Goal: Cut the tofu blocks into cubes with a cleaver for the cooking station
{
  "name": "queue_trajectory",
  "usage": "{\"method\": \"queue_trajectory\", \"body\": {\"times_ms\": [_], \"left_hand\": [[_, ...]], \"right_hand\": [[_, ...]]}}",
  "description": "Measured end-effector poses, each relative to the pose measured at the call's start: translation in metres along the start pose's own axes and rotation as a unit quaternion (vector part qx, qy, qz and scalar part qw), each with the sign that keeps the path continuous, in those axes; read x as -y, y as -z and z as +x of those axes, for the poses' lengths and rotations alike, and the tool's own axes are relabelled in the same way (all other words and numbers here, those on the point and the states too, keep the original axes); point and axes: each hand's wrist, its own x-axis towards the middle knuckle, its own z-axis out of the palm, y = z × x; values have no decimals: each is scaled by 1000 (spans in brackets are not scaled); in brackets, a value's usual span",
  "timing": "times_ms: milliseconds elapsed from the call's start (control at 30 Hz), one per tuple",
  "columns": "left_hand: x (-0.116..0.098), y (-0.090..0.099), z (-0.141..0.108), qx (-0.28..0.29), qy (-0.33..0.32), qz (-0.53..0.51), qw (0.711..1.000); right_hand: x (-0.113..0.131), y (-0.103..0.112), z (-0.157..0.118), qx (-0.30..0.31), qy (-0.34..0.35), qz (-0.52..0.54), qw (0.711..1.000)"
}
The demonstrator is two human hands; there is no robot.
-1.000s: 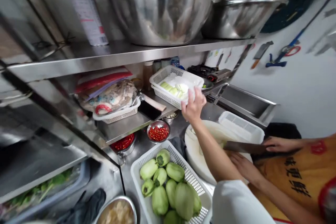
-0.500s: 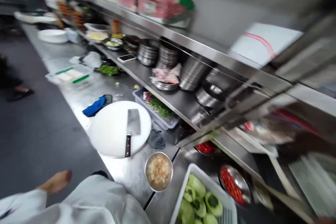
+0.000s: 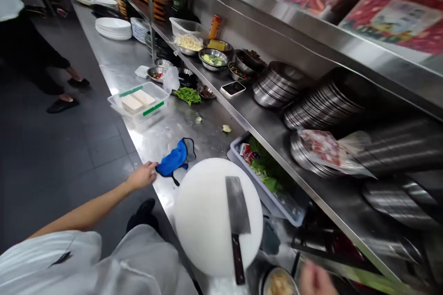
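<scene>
My left hand (image 3: 142, 175) is at the counter's front edge, its fingertips closed on the near corner of a blue face mask (image 3: 174, 158) with black straps. To the right of the mask lies a round white cutting board (image 3: 197, 212). A cleaver (image 3: 238, 207) rests flat on it, dark handle towards me. At the bottom edge of the view my right hand (image 3: 315, 279) is blurred and partly cut off, so its fingers cannot be made out. It is beside a metal bowl (image 3: 279, 283) of pale, chopped-looking food and appears to hold nothing large.
Behind the mask stands a clear plastic box (image 3: 140, 103) with white blocks. A lilac tray (image 3: 266, 179) of greens sits partly under the steel shelf (image 3: 249, 115), which bears a phone (image 3: 233, 88) and stacked metal bowls (image 3: 277, 85). Another person's legs (image 3: 44, 60) show at left.
My left hand has come forward from beside my body to the blue mask. The view has swung left, and my right hand now shows near the metal bowl.
</scene>
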Motion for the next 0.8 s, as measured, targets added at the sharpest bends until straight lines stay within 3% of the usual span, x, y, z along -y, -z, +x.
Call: {"method": "queue_trajectory", "body": {"times_ms": [33, 133, 233, 300, 400, 533, 633, 800], "left_hand": [[-1, 5, 27, -9, -65, 8, 998], [-25, 5, 92, 19, -207, 35, 978], [-60, -7, 133, 47, -242, 44, 968], [-74, -14, 149, 52, -220, 50, 973], [-61, -13, 163, 43, -162, 42, 985], [4, 11, 182, -68, -32, 10, 997], [39, 26, 204, -128, 25, 6, 991], [41, 30, 249, -130, 13, -8, 991]], "right_hand": [[33, -37, -18, 28, 24, 6, 999], [143, -148, -63, 209, 43, 101, 972], [242, -239, -81, 328, 71, 164, 927], [286, -284, -77, 380, 93, 176, 903], [321, -338, -46, 423, 88, 139, 891], [342, -410, 23, 461, 63, 7, 885], [363, -480, 80, 466, 62, -20, 882], [397, -591, 152, 451, 71, -63, 887]]}}
